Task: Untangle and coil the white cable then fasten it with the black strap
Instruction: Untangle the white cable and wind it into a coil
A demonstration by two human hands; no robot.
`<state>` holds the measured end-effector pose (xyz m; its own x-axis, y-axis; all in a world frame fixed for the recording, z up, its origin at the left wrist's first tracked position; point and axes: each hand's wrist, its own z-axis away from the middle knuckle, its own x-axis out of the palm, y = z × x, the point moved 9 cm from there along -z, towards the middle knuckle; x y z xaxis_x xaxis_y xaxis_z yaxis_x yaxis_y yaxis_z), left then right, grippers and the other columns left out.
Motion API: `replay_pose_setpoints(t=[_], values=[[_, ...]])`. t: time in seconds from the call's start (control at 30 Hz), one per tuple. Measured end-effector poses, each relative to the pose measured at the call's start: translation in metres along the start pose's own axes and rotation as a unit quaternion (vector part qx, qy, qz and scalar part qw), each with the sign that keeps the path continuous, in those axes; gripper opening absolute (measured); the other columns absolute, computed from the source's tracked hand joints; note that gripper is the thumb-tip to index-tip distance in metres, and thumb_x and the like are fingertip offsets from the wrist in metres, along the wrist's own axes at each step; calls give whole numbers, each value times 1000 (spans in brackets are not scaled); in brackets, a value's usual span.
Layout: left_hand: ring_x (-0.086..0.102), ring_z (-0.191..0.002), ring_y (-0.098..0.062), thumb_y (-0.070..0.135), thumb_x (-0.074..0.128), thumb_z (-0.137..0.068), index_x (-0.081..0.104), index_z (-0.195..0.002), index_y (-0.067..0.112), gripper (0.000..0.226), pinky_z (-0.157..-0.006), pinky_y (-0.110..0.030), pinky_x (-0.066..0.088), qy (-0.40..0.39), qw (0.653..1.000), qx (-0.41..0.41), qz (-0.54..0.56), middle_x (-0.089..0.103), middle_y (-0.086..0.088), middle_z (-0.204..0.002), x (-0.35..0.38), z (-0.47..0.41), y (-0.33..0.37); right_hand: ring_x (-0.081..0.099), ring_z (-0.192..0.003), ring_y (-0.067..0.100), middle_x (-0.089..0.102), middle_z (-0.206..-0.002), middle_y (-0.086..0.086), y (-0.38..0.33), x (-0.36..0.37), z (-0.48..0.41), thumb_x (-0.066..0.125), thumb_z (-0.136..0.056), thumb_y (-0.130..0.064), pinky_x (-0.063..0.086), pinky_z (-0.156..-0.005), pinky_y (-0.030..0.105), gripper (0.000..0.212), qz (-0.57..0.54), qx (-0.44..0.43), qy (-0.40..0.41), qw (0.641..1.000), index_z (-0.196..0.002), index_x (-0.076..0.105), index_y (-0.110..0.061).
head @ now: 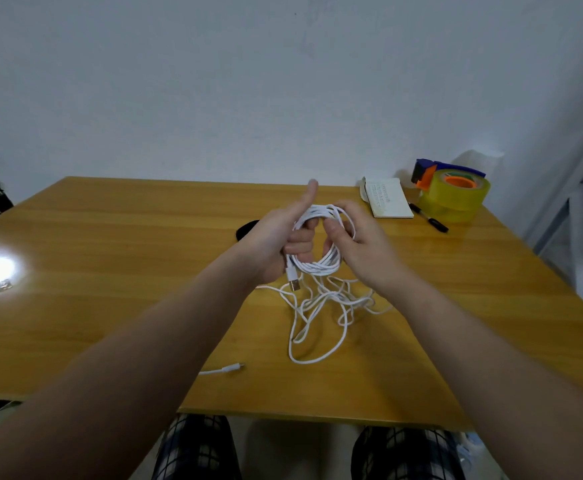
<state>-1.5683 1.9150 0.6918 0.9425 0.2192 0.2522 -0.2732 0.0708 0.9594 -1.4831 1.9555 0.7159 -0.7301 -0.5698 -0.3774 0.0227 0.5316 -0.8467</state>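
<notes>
The white cable (321, 268) is partly wound into a coil of several loops held above the wooden table (110, 271). My left hand (276, 244) grips the coil's left side, thumb pointing up, and a USB plug hangs just below it. My right hand (359, 244) holds the coil's right side with fingers around the loops. The rest of the cable lies in loose tangled loops on the table under my hands, its small end plug near the front edge by my left forearm. The black strap (246, 228) lies on the table behind my left hand, mostly hidden.
At the back right stand a white notepad (388, 199), a black marker (430, 220) and a yellow tape roll (456, 195) with a blue-orange dispenser. A bright light reflection and a small metal object (4, 285) sit at the left. My knees show below the table's front edge.
</notes>
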Motion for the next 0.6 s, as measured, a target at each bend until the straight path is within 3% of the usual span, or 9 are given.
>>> replay_pose_setpoints(t=[0.13,0.2,0.3,0.37,0.43,0.47,0.53,0.6], values=[[15,-36,-6,37,57,-93,31,-60,22,45,-36,-19,14,110,993,38,-28,19,9,-45,-23,1,5,49,-47,-4,59,-70,-4,10,1,-2,50,-95,-31,36,-47,13,23,-8,55,-21,998,-98,56,-9],[16,-35,-6,32,57,-94,32,-60,21,43,-38,-18,13,150,986,62,-41,21,9,-43,-38,3,9,48,-47,-5,64,-76,-6,26,-7,0,60,-89,-27,34,-44,9,19,-22,116,-44,992,-102,63,-13],[18,-34,-10,28,60,-92,36,-57,19,43,-40,-19,16,201,973,80,-81,23,6,-42,-59,9,9,38,-47,7,58,-64,-2,42,-25,5,68,-83,-21,30,-43,17,16,-57,169,-50,983,-94,69,-9],[20,-36,-12,28,63,-89,39,-53,20,44,-43,-21,19,230,964,77,-109,24,3,-45,-68,11,3,46,-55,7,57,-64,-1,40,-37,2,71,-81,-20,38,-51,19,14,3,154,-41,987,-88,70,-8],[20,-38,-12,28,61,-90,37,-58,19,41,-44,-23,20,226,966,69,-101,23,4,-46,-70,10,-3,51,-67,9,59,-71,3,34,-45,-3,71,-81,-23,43,-64,23,10,83,116,-25,989,-84,71,-14],[19,-37,-11,27,59,-92,35,-61,19,40,-43,-23,20,206,973,67,-80,22,6,-45,-67,9,-5,49,-66,11,56,-69,3,31,-49,-5,70,-83,-26,41,-63,25,10,118,100,-6,988,-81,71,-16],[21,-37,-8,31,55,-95,35,-64,20,39,-38,-20,24,149,986,69,-16,23,8,-47,-55,9,-5,43,-56,12,49,-58,0,29,-57,-5,64,-86,-36,34,-56,26,27,191,96,39,976,-72,67,-14],[41,-38,-10,41,51,-94,45,-70,14,36,-38,-20,36,109,991,63,37,42,2,-50,-43,13,-1,41,-50,14,43,-51,-1,37,-62,-1,54,-87,-54,30,-52,26,50,275,145,53,949,-60,56,-12]])
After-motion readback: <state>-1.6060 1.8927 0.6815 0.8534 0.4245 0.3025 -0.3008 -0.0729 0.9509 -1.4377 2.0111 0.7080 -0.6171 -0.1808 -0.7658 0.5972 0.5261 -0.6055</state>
